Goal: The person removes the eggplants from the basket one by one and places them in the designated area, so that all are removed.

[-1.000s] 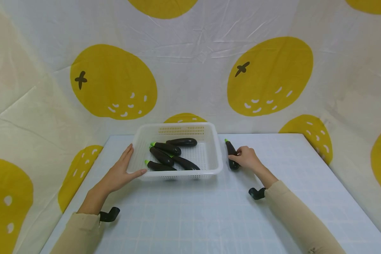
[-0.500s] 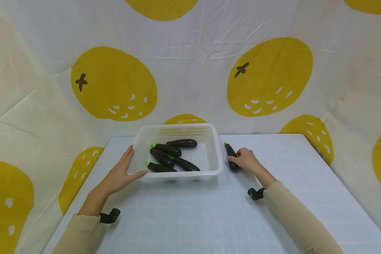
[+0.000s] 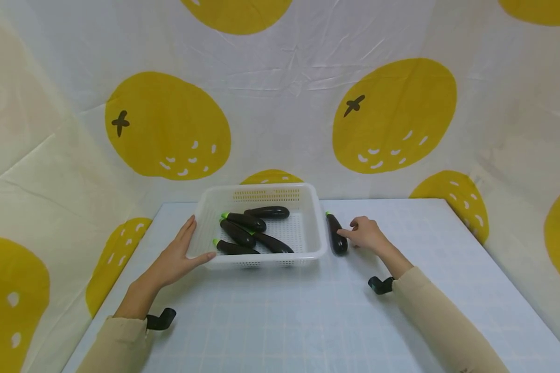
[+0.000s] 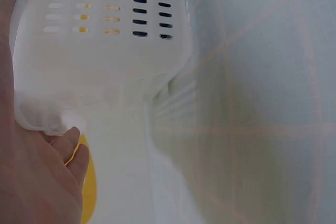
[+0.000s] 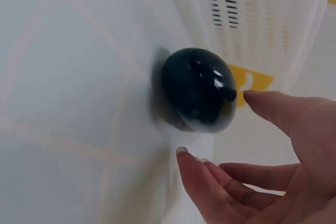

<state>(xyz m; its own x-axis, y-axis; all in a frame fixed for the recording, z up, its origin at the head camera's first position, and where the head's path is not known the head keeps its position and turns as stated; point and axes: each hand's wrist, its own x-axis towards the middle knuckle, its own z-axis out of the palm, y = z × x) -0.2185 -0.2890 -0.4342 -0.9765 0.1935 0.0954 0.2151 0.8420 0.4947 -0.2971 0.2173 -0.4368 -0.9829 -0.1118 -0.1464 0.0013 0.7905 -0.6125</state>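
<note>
A white perforated plastic basket (image 3: 266,258) holds several dark, glossy eggplants (image 3: 237,232) with green stem ends. My left hand (image 3: 168,261) rests on its left end, fingers extended along the outer side and thumb lying over the front rim. In the left wrist view, fingers (image 4: 79,163) touch the basket's outside near the rim. One more eggplant (image 3: 337,238) lies on the table just right of the basket, stem pointing away. Beside it is my right hand (image 3: 367,235); in the right wrist view thumb and fingers are spread apart near the eggplant's rounded end (image 5: 198,90), holding nothing.
A table (image 3: 270,321) with a pale blue checked cover lies beneath everything. Behind it hangs a white cloth (image 3: 280,114) printed with large yellow fruit, close to the basket's back edge. A small black device (image 3: 380,285) sits at each wrist.
My right hand has let go of the eggplant, its thumb and fingers drawing apart and slightly right. The eggplant has shifted a little toward the basket. My left hand stays put.
</note>
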